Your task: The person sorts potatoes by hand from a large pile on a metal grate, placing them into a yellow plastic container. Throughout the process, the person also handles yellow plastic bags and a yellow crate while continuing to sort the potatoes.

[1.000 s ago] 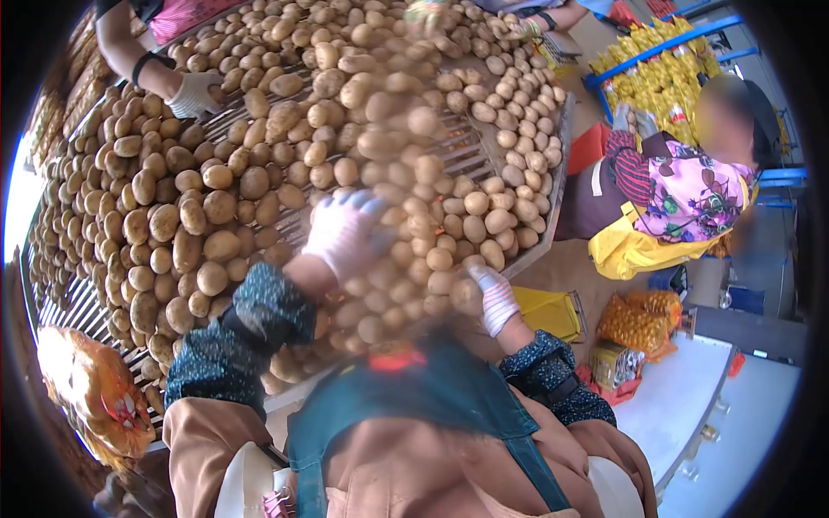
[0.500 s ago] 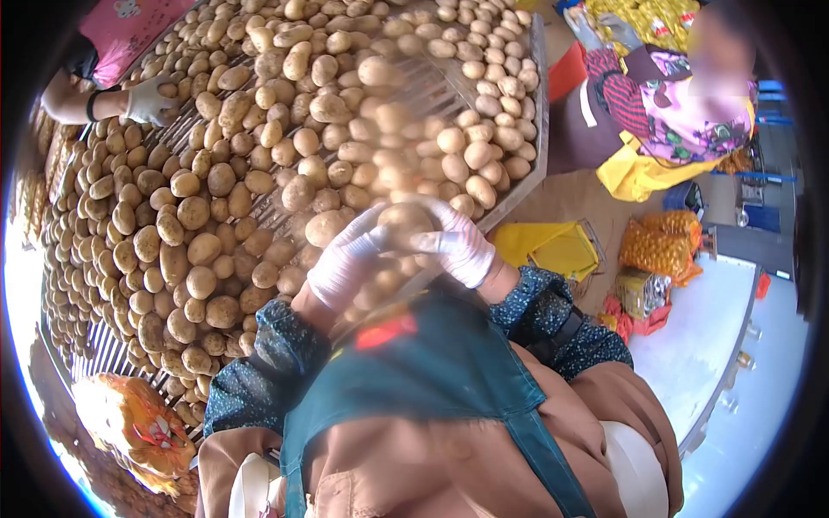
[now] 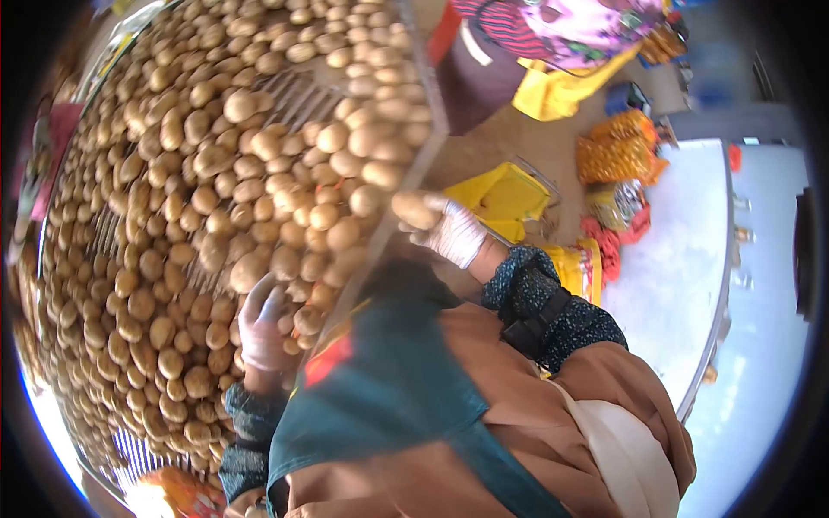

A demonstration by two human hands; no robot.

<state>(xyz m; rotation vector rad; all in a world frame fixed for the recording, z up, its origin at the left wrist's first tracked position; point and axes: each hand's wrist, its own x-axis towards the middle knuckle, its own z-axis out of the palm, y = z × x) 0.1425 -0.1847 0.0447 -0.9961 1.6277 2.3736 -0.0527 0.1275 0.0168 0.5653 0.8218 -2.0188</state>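
Note:
A brown potato (image 3: pixel 414 210) sits in the fingers of my right hand (image 3: pixel 456 235), which wears a pale glove and is out past the table's metal rim (image 3: pixel 436 95). My left hand (image 3: pixel 264 328), gloved too, is low over the near side of the potato heap (image 3: pixel 173 285), its fingers stretched forward and a little blurred. Nearest to those fingertips are loose potatoes (image 3: pixel 250 270). The heap spreads over a slatted table (image 3: pixel 302 95), whose bars show through in several gaps.
A yellow bag on a frame (image 3: pixel 496 194) stands right of the table, with another yellow bag (image 3: pixel 577 269) nearer my right sleeve. Farther right lies an orange net sack (image 3: pixel 617 151). Another person (image 3: pixel 561 34) is at the far right; an orange net bag (image 3: pixel 177 492) lies lower left.
My hands have parted: the right went rightward past the rim with the potato, the left came down to the heap. The whole view has turned right.

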